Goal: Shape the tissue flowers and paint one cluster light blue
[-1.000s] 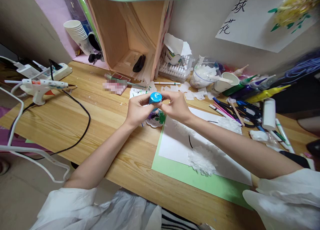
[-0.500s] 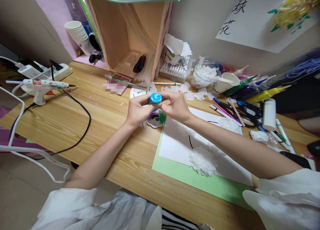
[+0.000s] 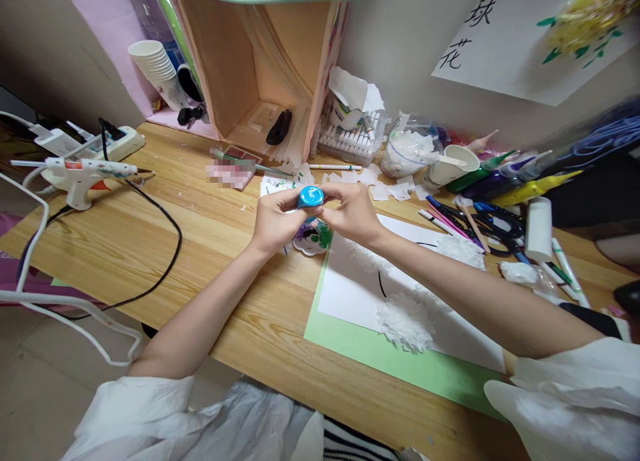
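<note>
Between my two hands is a blue paint bottle (image 3: pixel 311 196), its round end turned up toward me. My left hand (image 3: pixel 278 219) grips it from the left, thumb and fingers pressed to its side. From the right my right hand (image 3: pixel 354 213) squeezes the same bottle. The lower part of the bottle is hidden behind the fingers. Just below sits a white palette (image 3: pixel 311 250) with purple, black and green paint. To the right, white paper (image 3: pixel 345 294) lies on a green sheet (image 3: pixel 325 331). Fluffy white paper flowers (image 3: pixel 406 319) and black lines are on it, partly under my right forearm.
At the left are a glue gun (image 3: pixel 80 174) and its black cable (image 3: pixel 175 231). Paint bottles (image 3: pixel 537 186), a paper cup (image 3: pixel 453 166), scissors (image 3: pixel 500 224) and markers crowd the right. A box (image 3: pixel 200 67) stands at the back, beside a tray of white pens (image 3: pixel 350 139).
</note>
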Action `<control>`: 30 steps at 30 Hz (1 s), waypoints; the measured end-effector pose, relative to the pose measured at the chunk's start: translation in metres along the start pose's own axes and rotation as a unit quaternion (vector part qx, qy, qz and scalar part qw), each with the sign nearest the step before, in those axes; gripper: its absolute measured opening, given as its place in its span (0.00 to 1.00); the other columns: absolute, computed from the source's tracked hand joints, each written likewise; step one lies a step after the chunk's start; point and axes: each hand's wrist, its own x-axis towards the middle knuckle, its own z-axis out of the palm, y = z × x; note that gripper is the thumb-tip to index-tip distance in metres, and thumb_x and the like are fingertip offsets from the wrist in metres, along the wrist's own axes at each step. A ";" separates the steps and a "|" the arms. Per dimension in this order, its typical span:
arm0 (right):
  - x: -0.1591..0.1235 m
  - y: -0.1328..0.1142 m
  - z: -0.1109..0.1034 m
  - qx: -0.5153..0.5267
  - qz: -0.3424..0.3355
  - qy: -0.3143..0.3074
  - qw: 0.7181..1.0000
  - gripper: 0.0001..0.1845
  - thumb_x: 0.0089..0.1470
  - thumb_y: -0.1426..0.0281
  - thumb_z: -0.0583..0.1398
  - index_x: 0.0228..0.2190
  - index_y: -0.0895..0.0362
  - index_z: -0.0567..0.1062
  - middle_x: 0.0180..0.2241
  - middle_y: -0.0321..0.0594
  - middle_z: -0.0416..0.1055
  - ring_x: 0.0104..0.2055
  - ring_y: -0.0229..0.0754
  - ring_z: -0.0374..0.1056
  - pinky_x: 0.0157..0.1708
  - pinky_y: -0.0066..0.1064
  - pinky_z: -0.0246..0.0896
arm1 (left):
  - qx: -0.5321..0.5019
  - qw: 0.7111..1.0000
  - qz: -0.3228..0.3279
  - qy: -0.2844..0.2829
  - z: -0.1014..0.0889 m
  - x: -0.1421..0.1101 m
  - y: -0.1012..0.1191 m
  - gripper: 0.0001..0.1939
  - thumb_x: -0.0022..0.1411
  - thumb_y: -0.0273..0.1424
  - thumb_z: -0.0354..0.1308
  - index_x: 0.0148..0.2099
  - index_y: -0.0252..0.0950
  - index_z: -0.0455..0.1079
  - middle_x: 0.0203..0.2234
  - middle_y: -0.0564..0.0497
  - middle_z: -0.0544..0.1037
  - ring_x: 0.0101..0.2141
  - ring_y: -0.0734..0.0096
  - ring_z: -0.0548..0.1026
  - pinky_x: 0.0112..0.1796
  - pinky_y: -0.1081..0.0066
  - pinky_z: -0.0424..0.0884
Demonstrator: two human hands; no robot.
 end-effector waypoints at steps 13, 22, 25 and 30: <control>0.001 -0.001 0.001 0.001 -0.001 0.002 1.000 0.12 0.39 0.78 0.58 0.29 0.61 0.78 0.24 0.35 0.75 0.27 0.36 0.69 0.30 0.24 0.63 | 0.005 1.000 0.004 0.005 -0.002 0.000 -0.001 0.16 0.42 0.28 0.67 0.38 0.36 0.77 0.31 0.51 0.80 0.34 0.65 0.77 0.39 0.68 0.72; 0.000 0.004 -0.004 -0.015 -0.042 -0.025 0.999 0.10 0.42 0.74 0.58 0.30 0.60 0.77 0.27 0.36 0.75 0.28 0.36 0.68 0.31 0.26 0.65 | -0.034 0.999 -0.013 -0.020 -0.001 0.000 0.003 0.17 0.42 0.33 0.68 0.38 0.36 0.77 0.34 0.49 0.80 0.37 0.61 0.77 0.43 0.64 0.71; 0.004 0.003 -0.007 -0.020 -0.055 -0.045 0.997 0.11 0.43 0.75 0.58 0.32 0.59 0.76 0.29 0.38 0.76 0.30 0.37 0.69 0.32 0.27 0.65 | -0.036 0.999 -0.015 -0.018 -0.001 0.001 0.004 0.19 0.41 0.35 0.68 0.38 0.36 0.76 0.34 0.48 0.80 0.38 0.60 0.77 0.43 0.63 0.71; 0.007 0.002 -0.007 -0.026 -0.071 -0.054 0.996 0.13 0.43 0.76 0.58 0.34 0.60 0.75 0.31 0.40 0.75 0.32 0.37 0.69 0.33 0.27 0.65 | -0.020 1.000 -0.003 -0.018 -0.004 0.002 0.005 0.20 0.41 0.36 0.68 0.39 0.36 0.76 0.35 0.48 0.80 0.38 0.60 0.77 0.43 0.63 0.71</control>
